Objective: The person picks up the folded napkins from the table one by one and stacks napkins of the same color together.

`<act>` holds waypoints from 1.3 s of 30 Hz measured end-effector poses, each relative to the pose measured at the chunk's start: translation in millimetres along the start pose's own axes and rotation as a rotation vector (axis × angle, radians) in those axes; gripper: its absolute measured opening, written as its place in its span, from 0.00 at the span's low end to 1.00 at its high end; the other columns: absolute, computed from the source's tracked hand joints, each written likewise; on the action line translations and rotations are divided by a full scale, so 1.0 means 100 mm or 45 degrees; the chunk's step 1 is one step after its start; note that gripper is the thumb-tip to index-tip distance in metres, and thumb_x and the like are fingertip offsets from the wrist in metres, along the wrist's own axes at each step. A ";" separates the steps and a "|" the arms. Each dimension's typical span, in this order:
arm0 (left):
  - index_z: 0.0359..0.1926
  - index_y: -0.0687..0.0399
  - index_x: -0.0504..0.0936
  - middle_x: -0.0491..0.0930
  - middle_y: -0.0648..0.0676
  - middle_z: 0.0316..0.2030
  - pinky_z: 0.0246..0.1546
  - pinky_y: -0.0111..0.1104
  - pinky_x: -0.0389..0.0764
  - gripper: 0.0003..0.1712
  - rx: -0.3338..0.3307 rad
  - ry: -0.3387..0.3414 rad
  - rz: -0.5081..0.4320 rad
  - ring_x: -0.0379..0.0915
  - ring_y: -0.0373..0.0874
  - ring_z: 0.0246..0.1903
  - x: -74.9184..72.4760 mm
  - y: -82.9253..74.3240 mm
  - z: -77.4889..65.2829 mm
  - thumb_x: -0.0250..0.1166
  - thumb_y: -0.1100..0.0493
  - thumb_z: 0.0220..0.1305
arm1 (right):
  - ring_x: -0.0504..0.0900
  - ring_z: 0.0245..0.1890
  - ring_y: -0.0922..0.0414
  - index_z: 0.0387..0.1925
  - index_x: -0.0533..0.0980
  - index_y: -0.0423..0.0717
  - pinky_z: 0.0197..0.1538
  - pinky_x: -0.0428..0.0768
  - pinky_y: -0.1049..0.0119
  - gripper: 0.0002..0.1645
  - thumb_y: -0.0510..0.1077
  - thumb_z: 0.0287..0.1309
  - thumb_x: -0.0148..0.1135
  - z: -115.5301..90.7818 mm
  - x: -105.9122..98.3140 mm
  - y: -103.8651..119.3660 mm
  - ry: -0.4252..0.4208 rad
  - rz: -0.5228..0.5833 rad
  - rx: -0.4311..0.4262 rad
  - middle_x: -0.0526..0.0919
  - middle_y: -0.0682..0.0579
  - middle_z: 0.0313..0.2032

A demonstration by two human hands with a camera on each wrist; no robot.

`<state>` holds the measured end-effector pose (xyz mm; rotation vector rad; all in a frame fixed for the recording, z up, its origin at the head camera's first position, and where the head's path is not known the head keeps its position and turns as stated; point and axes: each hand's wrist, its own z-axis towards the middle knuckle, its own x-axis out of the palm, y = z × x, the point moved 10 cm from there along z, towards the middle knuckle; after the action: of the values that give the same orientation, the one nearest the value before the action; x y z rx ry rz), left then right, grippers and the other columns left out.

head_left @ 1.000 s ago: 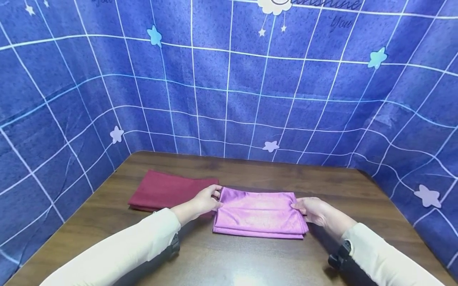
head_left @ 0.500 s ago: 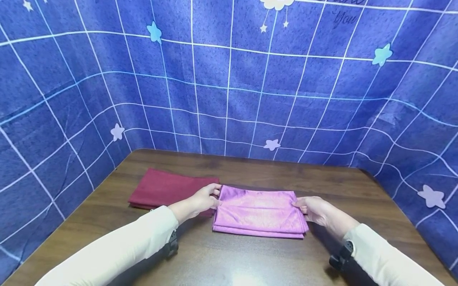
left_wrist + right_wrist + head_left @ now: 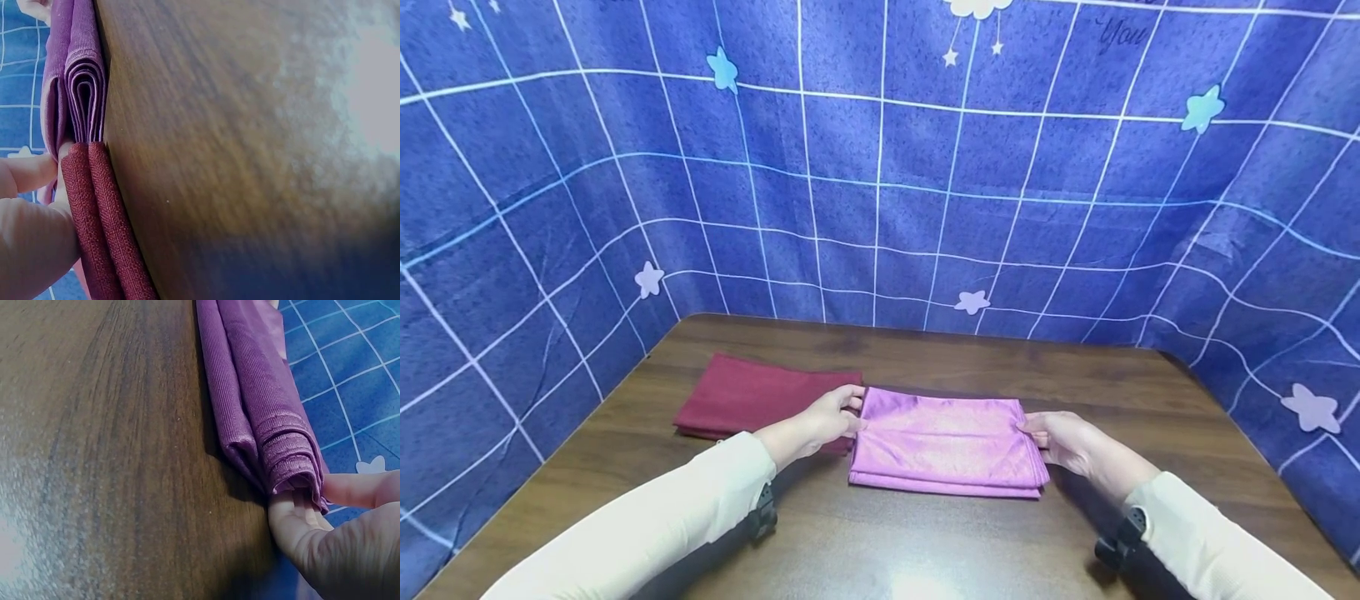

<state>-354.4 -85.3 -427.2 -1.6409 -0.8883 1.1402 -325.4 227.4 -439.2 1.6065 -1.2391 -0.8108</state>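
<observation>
A folded pinkish-purple cloth lies on the table, its layers stacked into a wide rectangle. At its left edge, my left hand pinches the upper layers between thumb and fingers. My right hand grips the opposite edge; in the right wrist view the fingers reach under the rolled layers of the purple cloth and the thumb presses from above. A folded maroon cloth sits just left, partly behind my left hand. The left wrist view shows its thick folds up against the end of the purple cloth's layers.
The brown wooden table has its back edge close to a blue grid-patterned curtain, which also hangs along both sides. A black wrist camera sits under the right cuff, low over the tabletop.
</observation>
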 end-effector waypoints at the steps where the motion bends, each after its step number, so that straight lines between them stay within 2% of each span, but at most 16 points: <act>1: 0.65 0.65 0.65 0.73 0.65 0.52 0.42 0.39 0.83 0.31 -0.002 0.001 0.002 0.78 0.47 0.39 0.00 0.00 0.00 0.59 0.76 0.59 | 0.81 0.35 0.62 0.47 0.73 0.35 0.44 0.81 0.63 0.11 0.34 0.64 0.53 0.00 0.00 0.00 0.002 0.003 -0.002 0.83 0.56 0.31; 6: 0.65 0.66 0.65 0.73 0.66 0.52 0.46 0.42 0.83 0.32 -0.008 0.000 -0.010 0.77 0.47 0.40 -0.01 0.01 -0.01 0.59 0.76 0.59 | 0.82 0.33 0.62 0.39 0.76 0.41 0.42 0.81 0.64 0.07 0.35 0.65 0.51 0.01 0.02 -0.04 0.001 0.029 0.003 0.84 0.56 0.28; 15: 0.65 0.70 0.64 0.73 0.68 0.52 0.50 0.45 0.82 0.32 -0.013 0.007 -0.077 0.79 0.51 0.44 0.01 0.01 -0.02 0.61 0.74 0.59 | 0.82 0.31 0.62 0.33 0.76 0.44 0.41 0.82 0.64 0.09 0.35 0.65 0.50 0.02 0.01 -0.01 0.024 0.054 0.013 0.83 0.57 0.25; 19: 0.66 0.73 0.61 0.71 0.70 0.53 0.52 0.46 0.81 0.33 -0.003 0.039 -0.135 0.79 0.51 0.45 0.04 -0.02 -0.03 0.60 0.74 0.61 | 0.82 0.32 0.63 0.38 0.76 0.42 0.42 0.82 0.65 0.04 0.36 0.62 0.55 0.01 -0.07 -0.01 0.024 0.044 -0.017 0.83 0.57 0.27; 24: 0.65 0.72 0.63 0.72 0.71 0.55 0.51 0.45 0.82 0.31 -0.016 0.009 -0.203 0.80 0.49 0.43 0.02 -0.05 -0.05 0.59 0.76 0.61 | 0.83 0.34 0.62 0.41 0.77 0.42 0.44 0.82 0.65 0.09 0.39 0.58 0.61 0.05 -0.17 0.00 0.100 0.046 -0.064 0.84 0.55 0.31; 28: 0.64 0.72 0.65 0.72 0.72 0.56 0.50 0.44 0.82 0.29 -0.014 -0.012 -0.233 0.80 0.49 0.42 -0.02 -0.10 -0.07 0.58 0.77 0.61 | 0.83 0.34 0.62 0.45 0.79 0.41 0.44 0.82 0.64 0.13 0.37 0.59 0.58 -0.03 -0.19 0.06 0.039 0.040 -0.044 0.85 0.56 0.31; 32: 0.64 0.72 0.64 0.72 0.73 0.57 0.51 0.44 0.82 0.29 -0.012 -0.019 -0.263 0.80 0.48 0.41 -0.05 -0.11 -0.07 0.57 0.78 0.61 | 0.84 0.34 0.63 0.48 0.80 0.41 0.43 0.82 0.66 0.15 0.35 0.64 0.51 -0.10 -0.17 0.13 0.035 0.059 -0.022 0.86 0.58 0.32; 39: 0.64 0.75 0.63 0.72 0.73 0.56 0.50 0.43 0.83 0.29 -0.003 -0.022 -0.302 0.81 0.46 0.40 -0.11 -0.10 -0.09 0.57 0.78 0.61 | 0.85 0.35 0.61 0.38 0.82 0.46 0.44 0.84 0.67 0.16 0.31 0.63 0.49 -0.15 -0.24 0.15 0.023 0.140 -0.018 0.86 0.55 0.32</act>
<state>-350.2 -94.3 -413.8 -1.4838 -1.0651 0.9904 -324.5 253.2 -420.4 1.5176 -1.2944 -0.7332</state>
